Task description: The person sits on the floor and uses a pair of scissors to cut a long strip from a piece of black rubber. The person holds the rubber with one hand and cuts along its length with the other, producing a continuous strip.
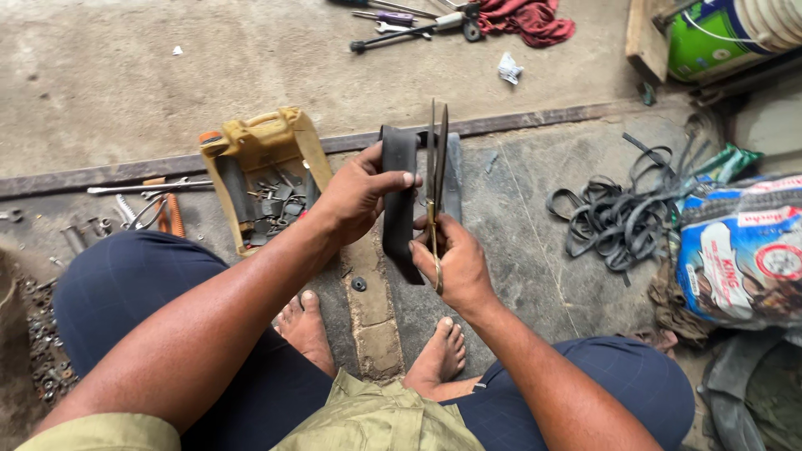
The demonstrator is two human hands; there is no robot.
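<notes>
My left hand [355, 200] pinched the strip of black rubber [399, 200], thumb laid across its face and the other fingers wrapped behind, so those fingers were closed on it. The strip hung upright, its long axis running from twelve to six o'clock, with its lower end dangling just above my right hand [455, 267]. That right hand held the scissors [435, 179] by the handles, fingers curled through or around the loops; I could not tell exactly how they threaded. The blades pointed up toward twelve o'clock, nearly shut, lying parallel to the strip and just beside its three o'clock edge. So rubber and blades ran side by side rather than crossing.

Further out, a yellow container [263, 171] full of small metal parts sat on the floor at nine o'clock of my left hand. A tangle of cut rubber bands [618, 217] lay at three o'clock, and loose tools [401, 25] rested well away at twelve.
</notes>
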